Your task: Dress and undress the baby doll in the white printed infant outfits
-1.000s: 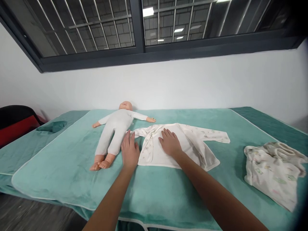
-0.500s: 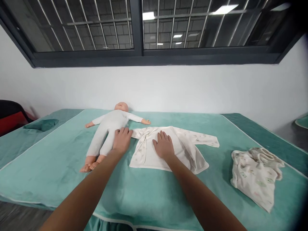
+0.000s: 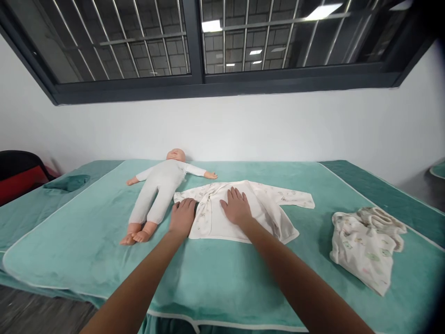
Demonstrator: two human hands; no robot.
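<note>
- Observing white printed baby shirt (image 3: 216,219) lying spread out, front open, on teal bed cover (image 3: 104,255), sleeves stretching out to both sides.
- Seeing one front flap of shirt folding outward near its lower right corner; small prints showing on both sleeves and left front panel.
- Finding right hand (image 3: 237,207) resting palm down on plain middle of shirt, fingers lightly spread, pinching nothing visible.
- Noting left hand (image 3: 183,216) lying at shirt's left side, just below left sleeve, fingers bending and sitting close together; not being able to tell whether pinching cloth or only touching it.
- Seeing both forearms reaching in from bottom edge of view.
- Recording doll (image 3: 160,178) in white cloth body lying on its back just left of shirt, head pointing toward wall, arms stretching outward, lower legs lying near left hand.
- Logging folded printed garments (image 3: 365,250) sitting in a heap, apart from shirt, to the right.
- Noting black-and-red item (image 3: 24,181) showing at left edge.
- Seeing white wall (image 3: 264,130) rising behind bed cover, dark-framed barred window (image 3: 194,41) running above.
</note>
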